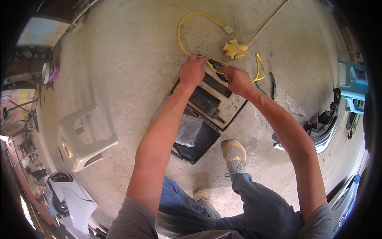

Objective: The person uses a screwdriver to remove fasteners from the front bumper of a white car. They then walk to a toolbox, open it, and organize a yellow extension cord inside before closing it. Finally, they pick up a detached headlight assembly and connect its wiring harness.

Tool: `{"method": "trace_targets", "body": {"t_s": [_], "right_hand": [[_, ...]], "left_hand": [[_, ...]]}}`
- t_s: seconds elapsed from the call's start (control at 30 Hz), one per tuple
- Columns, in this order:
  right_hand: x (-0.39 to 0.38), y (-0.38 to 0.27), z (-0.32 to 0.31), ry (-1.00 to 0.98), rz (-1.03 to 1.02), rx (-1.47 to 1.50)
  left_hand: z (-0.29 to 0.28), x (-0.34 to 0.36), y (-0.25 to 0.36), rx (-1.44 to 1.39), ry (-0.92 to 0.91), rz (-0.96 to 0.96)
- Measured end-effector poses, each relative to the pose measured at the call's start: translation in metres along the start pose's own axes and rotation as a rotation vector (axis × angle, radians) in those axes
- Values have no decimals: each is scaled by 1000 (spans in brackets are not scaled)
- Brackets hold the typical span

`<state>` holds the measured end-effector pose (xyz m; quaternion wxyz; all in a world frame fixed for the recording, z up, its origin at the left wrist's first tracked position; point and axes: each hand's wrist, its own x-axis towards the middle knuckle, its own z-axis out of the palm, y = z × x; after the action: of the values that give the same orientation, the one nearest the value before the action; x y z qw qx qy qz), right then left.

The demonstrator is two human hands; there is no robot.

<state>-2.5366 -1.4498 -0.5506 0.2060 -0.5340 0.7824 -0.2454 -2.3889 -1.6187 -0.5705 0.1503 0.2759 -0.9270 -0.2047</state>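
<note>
My left hand (193, 71) and my right hand (238, 81) are at the far side of an open black plastic case (201, 149) on the floor. Between them runs a yellow power cord (181, 38), with the fingers of both hands closed on it. A dark item (217, 65) lies under the cord between my hands; its kind is partly hidden. Inside the case are a black box-shaped device (205, 101) with prongs at one end, a flat dark strip (217, 85) and a clear plastic bag (189, 129).
Beyond my hands are the cord's plug (228, 30) and a yellow multi-outlet block (234, 49). An overturned beige plastic stool (85, 149) lies left. Right are a dark and chrome car part (324, 127) and a blue stool (352, 89). My shoe (234, 153) stands beside the case.
</note>
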Motion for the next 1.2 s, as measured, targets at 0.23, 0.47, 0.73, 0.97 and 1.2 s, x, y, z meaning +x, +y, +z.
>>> {"method": "trace_targets", "body": {"t_s": [0.23, 0.47, 0.73, 0.97, 1.2], "right_hand": [[-9, 2, -1, 97, -10, -57], [-4, -1, 8, 174, -128, -61], [1, 2, 18, 176, -146, -183], [6, -4, 27, 162, -113, -198], [3, -13, 27, 89, -30, -206]], "left_hand": [[5, -10, 9, 83, 44, 57], [9, -11, 6, 276, -24, 100], [0, -14, 6, 203, -76, 128], [-15, -5, -9, 199, -209, 236], [-9, -3, -6, 245, -224, 195]]}}
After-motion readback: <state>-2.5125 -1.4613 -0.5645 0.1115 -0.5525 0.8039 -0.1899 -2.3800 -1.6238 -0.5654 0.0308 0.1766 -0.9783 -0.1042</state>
